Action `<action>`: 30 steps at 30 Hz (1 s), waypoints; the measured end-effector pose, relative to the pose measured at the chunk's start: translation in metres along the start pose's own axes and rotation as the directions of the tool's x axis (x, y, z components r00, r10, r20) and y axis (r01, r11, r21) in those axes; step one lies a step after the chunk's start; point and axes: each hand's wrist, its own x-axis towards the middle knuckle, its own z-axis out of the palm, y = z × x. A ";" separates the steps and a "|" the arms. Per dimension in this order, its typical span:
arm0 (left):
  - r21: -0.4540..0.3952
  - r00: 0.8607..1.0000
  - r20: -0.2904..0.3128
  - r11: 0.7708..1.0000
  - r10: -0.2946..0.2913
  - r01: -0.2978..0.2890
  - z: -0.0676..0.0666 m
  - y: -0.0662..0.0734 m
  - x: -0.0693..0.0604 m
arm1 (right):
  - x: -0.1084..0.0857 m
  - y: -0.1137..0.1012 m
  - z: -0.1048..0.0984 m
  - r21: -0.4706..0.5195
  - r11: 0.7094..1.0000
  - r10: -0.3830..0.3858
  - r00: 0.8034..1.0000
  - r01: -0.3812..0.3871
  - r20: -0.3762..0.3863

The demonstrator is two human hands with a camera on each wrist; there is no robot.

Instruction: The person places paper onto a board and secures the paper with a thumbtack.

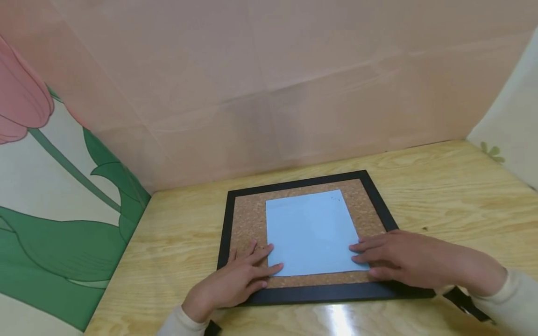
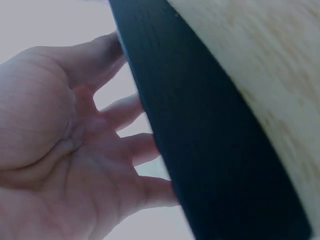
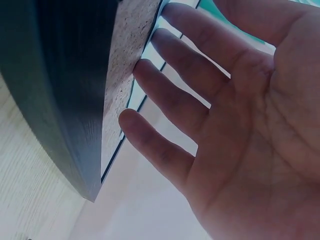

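Note:
A light blue sheet of paper (image 1: 312, 233) lies on a black-framed cork board (image 1: 250, 219), with a few small dark marks near its far right corner. My left hand (image 1: 235, 280) rests at the near left of the board, fingers spread, with fingertips on the sheet's left edge and on the cork. At the lower right edge of the sheet, fingertips of my right hand (image 1: 409, 257) touch the paper, the palm over the frame. The left wrist view shows the left palm (image 2: 65, 135) beside the black frame (image 2: 185, 125). In the right wrist view the right fingers (image 3: 172, 102) are extended toward the cork.
The board lies on a light wooden table (image 1: 180, 224). A pinkish sheet-like backdrop (image 1: 269, 93) rises behind it. To the left stands a panel with a printed tulip (image 1: 71, 224), and a pale panel (image 1: 510, 116) stands at the right.

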 end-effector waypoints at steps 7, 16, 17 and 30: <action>-0.027 1.000 -0.004 1.000 -0.003 0.003 0.001 0.001 0.001 | -0.002 0.002 -0.001 -0.005 0.999 -0.032 0.999 0.032 -0.030; -0.026 1.000 -0.002 1.000 -0.017 0.017 0.005 -0.002 -0.001 | -0.003 0.008 -0.008 0.111 0.993 0.046 0.999 -0.049 0.028; -0.025 1.000 -0.004 1.000 -0.016 0.016 0.005 -0.002 -0.001 | -0.004 0.011 -0.010 0.141 0.988 0.064 0.997 -0.069 0.036; -0.019 1.000 -0.008 1.000 0.001 -0.001 0.005 0.000 -0.002 | -0.027 0.077 -0.020 0.148 0.959 0.239 0.970 -0.242 0.036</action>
